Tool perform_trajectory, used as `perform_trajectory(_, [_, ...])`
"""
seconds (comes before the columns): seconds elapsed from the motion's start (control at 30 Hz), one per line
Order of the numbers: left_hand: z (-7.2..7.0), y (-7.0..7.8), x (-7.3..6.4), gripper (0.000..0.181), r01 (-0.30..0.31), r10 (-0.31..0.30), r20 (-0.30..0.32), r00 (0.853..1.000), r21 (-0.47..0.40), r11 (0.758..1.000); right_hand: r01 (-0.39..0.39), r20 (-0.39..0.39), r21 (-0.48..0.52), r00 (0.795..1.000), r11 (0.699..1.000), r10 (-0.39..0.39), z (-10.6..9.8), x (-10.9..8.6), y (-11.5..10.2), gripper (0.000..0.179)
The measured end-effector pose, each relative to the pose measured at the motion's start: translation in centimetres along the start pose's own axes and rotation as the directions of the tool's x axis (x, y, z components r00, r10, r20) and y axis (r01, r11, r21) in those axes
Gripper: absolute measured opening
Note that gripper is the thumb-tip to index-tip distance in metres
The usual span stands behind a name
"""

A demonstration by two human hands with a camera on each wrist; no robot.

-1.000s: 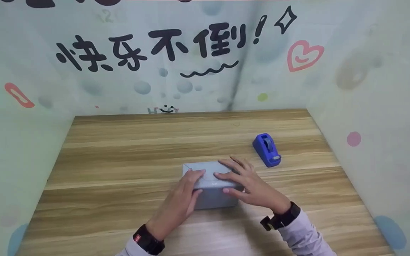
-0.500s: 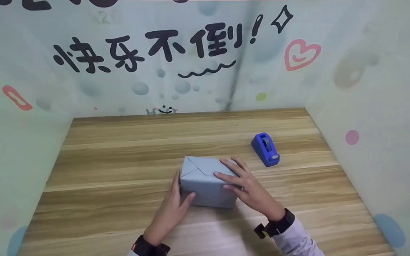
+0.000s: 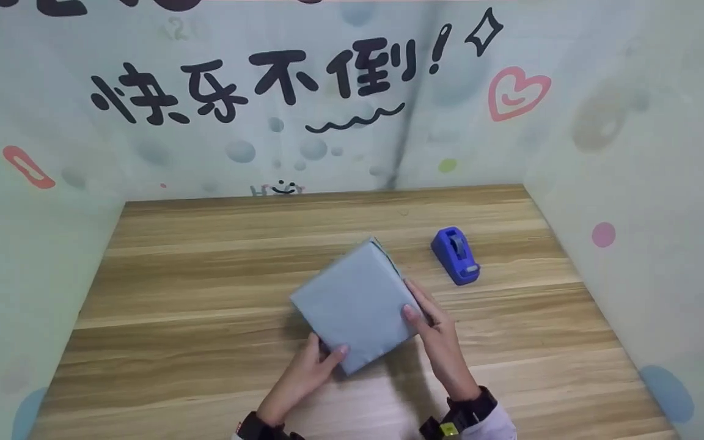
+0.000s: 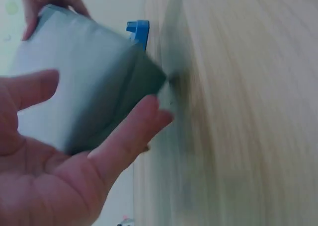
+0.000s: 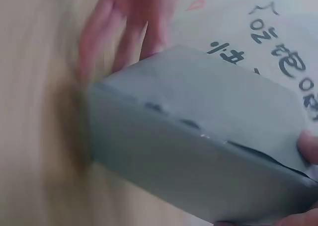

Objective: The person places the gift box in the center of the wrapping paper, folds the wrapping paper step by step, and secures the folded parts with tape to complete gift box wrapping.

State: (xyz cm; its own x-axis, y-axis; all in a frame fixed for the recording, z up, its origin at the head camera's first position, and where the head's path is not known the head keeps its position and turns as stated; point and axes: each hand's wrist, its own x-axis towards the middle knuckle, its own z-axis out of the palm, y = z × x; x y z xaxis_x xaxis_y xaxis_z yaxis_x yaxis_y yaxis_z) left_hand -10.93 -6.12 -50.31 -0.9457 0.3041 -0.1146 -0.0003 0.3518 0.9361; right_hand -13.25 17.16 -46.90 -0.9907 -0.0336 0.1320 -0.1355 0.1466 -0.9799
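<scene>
A box wrapped in light blue-grey paper [image 3: 355, 302] is turned cornerwise over the wooden table, its broad face up in the head view. My right hand [image 3: 443, 345] holds its right corner, thumb on the broad face and fingers along the side and beneath. Near the front corner is my left hand [image 3: 303, 374]. In the left wrist view its thumb and fingers [image 4: 131, 131] are spread, fairly straight, beside the box [image 4: 74, 72]. Seen from the right wrist, the wrapped box [image 5: 194, 161] shows a paper seam slightly gaping along one edge.
A blue tape dispenser [image 3: 456, 260] stands on the wooden table [image 3: 193, 263], right of the box and farther back. Printed fabric walls [image 3: 327, 140] enclose the table at the back and both sides.
The box has been tipped and rotated from sitting square, so a broad plain face now shows instead of the folded end. The right hand went from the top to the right corner; the left moved lower.
</scene>
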Motion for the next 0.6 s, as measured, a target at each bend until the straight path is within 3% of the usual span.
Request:
perform_trajectory(0.03, [0.2,0.0,0.2,0.079,-0.002,0.002,-0.021,1.000,-0.016,1.000,-0.060,-0.004,0.046,0.998,0.997,0.060,0.1,-0.2,0.6,0.045])
perform_trajectory(0.1, [0.5,-0.2,0.6,0.077,-0.010,0.007,-0.072,0.997,-0.041,0.999,-0.119,-0.014,0.043,0.993,0.992,0.120,0.3,-0.5,1.7,0.048])
perform_trajectory(0.17, [0.7,-0.5,0.9,0.082,-0.004,-0.003,-0.113,0.994,-0.058,0.998,-0.123,-0.013,-0.079,0.992,0.989,0.123,0.5,-1.0,2.8,0.049])
perform_trajectory(0.23, [0.9,-0.9,1.2,0.085,0.005,-0.017,-0.136,0.991,-0.083,0.997,-0.119,-0.010,-0.230,0.993,0.966,0.120,0.9,-1.4,3.7,0.051])
perform_trajectory(0.33, [1.0,-1.5,1.7,0.088,0.012,-0.036,-0.168,0.985,-0.142,0.990,-0.122,0.011,-0.345,0.991,0.930,0.134,1.5,-2.0,4.5,0.055])
perform_trajectory(0.6, [0.2,-2.1,3.3,0.087,0.081,-0.143,-0.131,0.981,-0.393,0.916,-0.176,0.065,-0.222,0.979,0.959,0.194,2.1,-0.4,5.0,0.060])
